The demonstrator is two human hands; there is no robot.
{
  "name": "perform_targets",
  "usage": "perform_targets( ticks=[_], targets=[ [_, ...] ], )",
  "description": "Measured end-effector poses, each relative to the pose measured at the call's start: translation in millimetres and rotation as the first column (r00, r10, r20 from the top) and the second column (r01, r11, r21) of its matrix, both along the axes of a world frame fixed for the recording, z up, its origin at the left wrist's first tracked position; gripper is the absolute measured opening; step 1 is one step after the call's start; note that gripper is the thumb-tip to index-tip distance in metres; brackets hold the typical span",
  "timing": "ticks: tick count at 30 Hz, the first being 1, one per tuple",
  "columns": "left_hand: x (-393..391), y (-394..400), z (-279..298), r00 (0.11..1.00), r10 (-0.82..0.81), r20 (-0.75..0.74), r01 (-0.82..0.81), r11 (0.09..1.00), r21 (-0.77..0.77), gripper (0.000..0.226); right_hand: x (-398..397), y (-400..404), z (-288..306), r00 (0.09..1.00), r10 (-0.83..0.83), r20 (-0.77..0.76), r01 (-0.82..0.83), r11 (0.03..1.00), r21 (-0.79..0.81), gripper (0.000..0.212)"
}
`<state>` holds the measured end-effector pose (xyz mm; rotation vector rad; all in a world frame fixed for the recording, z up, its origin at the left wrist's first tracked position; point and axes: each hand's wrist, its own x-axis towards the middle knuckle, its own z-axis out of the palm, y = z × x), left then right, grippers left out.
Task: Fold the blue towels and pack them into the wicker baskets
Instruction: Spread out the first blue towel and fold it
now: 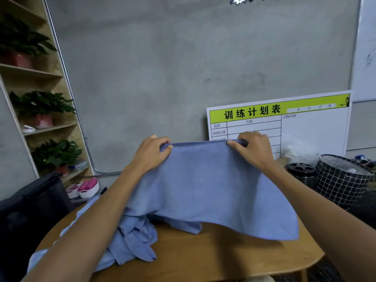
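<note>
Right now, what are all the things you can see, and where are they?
Held blue cloth towel: one, blue, lifted over the table by its top edge.
Crumpled blue towels: a heap, count unclear, on the table's left.
Round wooden table: one, brown, in front.
Potted green plants: three, on the left shelves.
White planning board: one, leaning on the wall.
Black grid-patterned basket: one, right.
Hands: left and right, pinching the towel's corners.
</note>
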<state>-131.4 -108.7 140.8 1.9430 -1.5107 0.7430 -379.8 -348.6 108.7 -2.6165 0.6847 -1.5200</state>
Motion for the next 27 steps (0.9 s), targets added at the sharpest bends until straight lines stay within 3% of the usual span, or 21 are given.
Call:
perform_targets(
  ticks=[5,10,14,17,21,24,27],
  targets=[
    [-31,17,-1,0.912,0.073,0.403,0.021,0.975,-0.223,0.034,-35,9,-7,0.989,-0.054,0.135,0.077,0.983,-0.166,0.047],
    [-34,0,-9,0.897,0.072,0.436,0.036,0.971,-0.236,0.033,-50,-18,-9,0.980,-0.136,0.143,0.167,0.958,-0.234,0.047],
    [-5,-53,-43,0.939,0.042,0.342,-0.007,0.995,-0.102,0.038,-29,-70,-33,0.978,-0.207,-0.013,0.198,0.950,-0.240,0.054],
    [25,-95,-98,0.966,0.044,0.257,-0.059,0.997,0.050,0.045,3,-112,-83,0.945,-0.234,-0.230,0.187,0.960,-0.206,0.057],
    [66,-144,-199,0.978,0.141,0.155,-0.189,0.912,0.365,0.047,47,-153,-178,0.862,-0.201,-0.465,0.186,0.979,-0.079,0.061],
    [91,-162,-266,0.987,0.157,0.038,-0.156,0.858,0.489,0.058,65,-171,-246,0.791,-0.179,-0.586,0.213,0.977,-0.011,0.064],
    [107,-158,-301,0.960,0.158,-0.233,-0.014,0.853,0.522,0.035,64,-179,-289,0.724,-0.174,-0.668,0.279,0.959,0.053,0.072]
  ],
)
